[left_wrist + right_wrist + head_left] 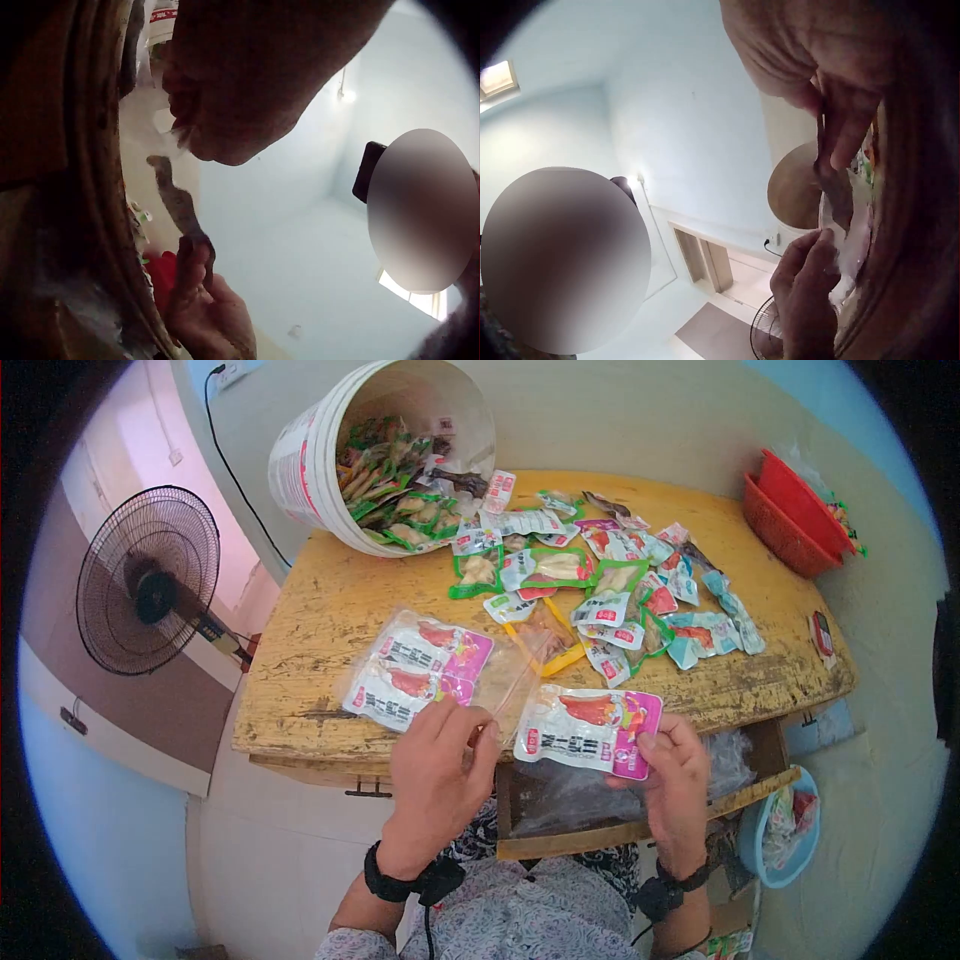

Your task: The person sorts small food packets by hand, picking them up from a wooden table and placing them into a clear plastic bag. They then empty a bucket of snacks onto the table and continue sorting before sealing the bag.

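My right hand (pixel 680 770) pinches a white and pink snack packet (pixel 590 732) by its pink end, above the table's front edge. Close to the packet's other end is my left hand (pixel 435 770), gripping the mouth of a clear plastic bag (pixel 508 678) between thumb and fingers. Two similar packets (pixel 418 665) lie side by side in that bag on the table. In the left wrist view the held packet (pixel 178 204) appears edge-on, tilted toward the left hand (pixel 247 90). The right wrist view shows left fingertips (pixel 825 238) right at the packet's tip.
A pile of mixed snack packets (pixel 560 567) covers the back of the worn yellow table (pixel 310 630). A white bucket (pixel 305 470) lies on its side, full of packets. Red baskets (pixel 795 520) stand back right. Below, an open drawer (pixel 570 840) holds clear plastic.
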`<action>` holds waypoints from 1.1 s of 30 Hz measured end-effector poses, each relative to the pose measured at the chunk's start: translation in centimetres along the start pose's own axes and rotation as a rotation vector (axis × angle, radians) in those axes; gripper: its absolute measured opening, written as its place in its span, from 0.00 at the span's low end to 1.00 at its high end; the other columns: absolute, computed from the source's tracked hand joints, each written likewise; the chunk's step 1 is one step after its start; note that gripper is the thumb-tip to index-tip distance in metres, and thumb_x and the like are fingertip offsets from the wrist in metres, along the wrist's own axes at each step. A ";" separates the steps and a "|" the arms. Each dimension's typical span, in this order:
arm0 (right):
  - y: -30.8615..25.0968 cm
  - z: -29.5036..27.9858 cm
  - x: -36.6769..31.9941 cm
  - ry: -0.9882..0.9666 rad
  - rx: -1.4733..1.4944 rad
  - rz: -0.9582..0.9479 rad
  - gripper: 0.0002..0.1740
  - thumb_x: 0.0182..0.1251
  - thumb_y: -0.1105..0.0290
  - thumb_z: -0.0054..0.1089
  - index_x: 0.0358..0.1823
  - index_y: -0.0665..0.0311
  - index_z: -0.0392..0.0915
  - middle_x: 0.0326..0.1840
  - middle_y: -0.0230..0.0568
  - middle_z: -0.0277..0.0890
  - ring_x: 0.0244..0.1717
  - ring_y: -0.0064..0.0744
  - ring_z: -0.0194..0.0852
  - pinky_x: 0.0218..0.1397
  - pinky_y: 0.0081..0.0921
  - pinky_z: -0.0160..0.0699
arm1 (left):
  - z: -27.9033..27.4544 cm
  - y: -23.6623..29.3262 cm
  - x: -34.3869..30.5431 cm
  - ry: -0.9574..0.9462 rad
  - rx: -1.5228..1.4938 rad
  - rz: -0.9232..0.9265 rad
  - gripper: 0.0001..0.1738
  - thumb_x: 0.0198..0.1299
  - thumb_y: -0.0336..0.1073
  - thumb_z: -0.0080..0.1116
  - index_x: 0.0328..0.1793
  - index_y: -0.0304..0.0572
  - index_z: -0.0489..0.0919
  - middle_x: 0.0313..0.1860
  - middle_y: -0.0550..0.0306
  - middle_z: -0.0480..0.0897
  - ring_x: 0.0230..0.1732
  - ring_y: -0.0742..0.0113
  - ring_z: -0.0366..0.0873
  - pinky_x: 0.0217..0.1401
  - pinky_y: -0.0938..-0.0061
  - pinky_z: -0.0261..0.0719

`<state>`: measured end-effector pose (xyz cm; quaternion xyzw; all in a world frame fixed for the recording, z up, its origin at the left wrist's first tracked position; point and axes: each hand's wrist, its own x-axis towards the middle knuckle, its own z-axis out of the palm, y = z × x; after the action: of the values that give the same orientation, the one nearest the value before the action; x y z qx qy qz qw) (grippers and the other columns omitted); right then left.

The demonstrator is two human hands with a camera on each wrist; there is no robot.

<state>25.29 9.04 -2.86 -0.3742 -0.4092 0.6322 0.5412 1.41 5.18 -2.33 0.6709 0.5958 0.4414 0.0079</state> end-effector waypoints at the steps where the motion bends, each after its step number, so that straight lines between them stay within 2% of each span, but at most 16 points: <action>1: 0.1 0.6 0.2 -0.008 0.022 0.001 0.10 0.75 0.73 0.53 0.52 0.71 0.72 0.46 0.45 0.84 0.39 0.30 0.88 0.37 0.30 0.94 | 0.0 0.1 0.0 0.023 -0.010 0.013 0.06 0.58 0.26 0.65 0.40 0.38 0.80 0.32 0.50 0.76 0.35 0.49 0.77 0.36 0.59 0.74; 3: 0.3 1.5 0.5 -0.038 0.048 -0.020 0.10 0.76 0.73 0.53 0.52 0.71 0.72 0.47 0.45 0.84 0.41 0.30 0.88 0.39 0.32 0.94 | 0.0 0.3 0.1 0.072 -0.031 0.040 0.07 0.57 0.25 0.65 0.41 0.37 0.80 0.31 0.50 0.76 0.33 0.49 0.77 0.35 0.58 0.74; 6: 0.5 3.0 0.8 -0.034 0.077 -0.043 0.10 0.76 0.72 0.53 0.53 0.70 0.72 0.47 0.44 0.83 0.41 0.29 0.87 0.38 0.31 0.93 | 0.0 0.2 0.3 0.150 -0.013 0.076 0.05 0.58 0.22 0.66 0.40 0.36 0.81 0.29 0.52 0.77 0.29 0.59 0.77 0.31 0.69 0.75; 7: 0.6 3.4 0.9 -0.026 0.085 -0.049 0.11 0.76 0.72 0.53 0.53 0.69 0.72 0.47 0.44 0.83 0.41 0.29 0.87 0.38 0.31 0.93 | 0.0 0.1 0.4 0.170 -0.019 0.078 0.05 0.58 0.22 0.66 0.40 0.36 0.81 0.29 0.53 0.78 0.29 0.60 0.77 0.31 0.69 0.75; 10: 1.4 2.8 1.2 0.091 0.101 -0.229 0.10 0.75 0.74 0.52 0.53 0.69 0.71 0.46 0.45 0.83 0.41 0.32 0.87 0.40 0.36 0.95 | -0.2 -0.6 0.5 0.214 -0.035 0.078 0.06 0.58 0.22 0.66 0.40 0.36 0.81 0.29 0.53 0.78 0.28 0.61 0.77 0.30 0.70 0.75; 13: 0.4 3.4 0.8 0.204 0.109 -0.276 0.10 0.74 0.74 0.53 0.53 0.69 0.72 0.46 0.43 0.82 0.41 0.31 0.87 0.37 0.35 0.94 | -0.3 -1.0 0.3 0.194 -0.084 0.045 0.06 0.57 0.22 0.66 0.40 0.36 0.81 0.30 0.52 0.80 0.29 0.59 0.79 0.31 0.69 0.76; 15: 0.3 3.9 0.1 0.185 0.075 -0.269 0.10 0.74 0.74 0.54 0.53 0.69 0.72 0.47 0.43 0.81 0.42 0.31 0.86 0.36 0.32 0.92 | 0.0 -0.9 0.3 0.146 -0.161 -0.002 0.07 0.57 0.23 0.66 0.41 0.37 0.81 0.32 0.51 0.81 0.30 0.56 0.81 0.33 0.66 0.77; 19: 2.3 2.8 0.3 0.177 -0.007 -0.340 0.10 0.74 0.75 0.53 0.53 0.69 0.72 0.47 0.42 0.81 0.45 0.31 0.86 0.40 0.32 0.92 | 1.0 -0.9 0.0 0.159 -0.225 -0.013 0.07 0.58 0.23 0.66 0.42 0.37 0.81 0.30 0.52 0.81 0.28 0.58 0.80 0.30 0.66 0.76; 22: 3.0 2.6 0.7 0.089 -0.050 -0.255 0.10 0.75 0.76 0.53 0.55 0.69 0.72 0.49 0.43 0.82 0.48 0.31 0.85 0.49 0.34 0.91 | 1.0 -0.9 -0.1 0.177 -0.222 0.010 0.07 0.58 0.23 0.67 0.42 0.37 0.81 0.30 0.51 0.80 0.28 0.56 0.79 0.30 0.65 0.76; 25: 2.1 5.0 1.4 -0.074 0.107 -0.009 0.11 0.76 0.76 0.53 0.57 0.68 0.71 0.53 0.45 0.82 0.51 0.31 0.85 0.55 0.32 0.89 | 1.0 -0.6 0.0 0.224 -0.183 0.102 0.08 0.57 0.23 0.67 0.43 0.36 0.81 0.29 0.51 0.79 0.28 0.54 0.79 0.31 0.64 0.76; 28: 2.1 6.3 2.5 -0.205 0.120 0.116 0.14 0.76 0.76 0.53 0.60 0.67 0.70 0.56 0.45 0.82 0.54 0.30 0.84 0.56 0.29 0.87 | 1.1 -0.7 0.3 0.251 -0.160 0.204 0.11 0.54 0.22 0.66 0.44 0.35 0.82 0.30 0.51 0.79 0.30 0.53 0.78 0.31 0.64 0.76; 33: 2.1 8.5 4.3 -0.301 0.068 0.148 0.20 0.75 0.78 0.55 0.65 0.66 0.68 0.60 0.43 0.81 0.58 0.29 0.82 0.59 0.28 0.85 | 0.5 -0.2 0.5 0.196 -0.155 0.267 0.15 0.49 0.22 0.66 0.46 0.33 0.82 0.32 0.51 0.78 0.33 0.53 0.78 0.32 0.64 0.77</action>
<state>16.08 12.17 -1.68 -0.2858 -0.4355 0.7326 0.4381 1.46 5.92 -2.47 0.6953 0.4634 0.5464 -0.0572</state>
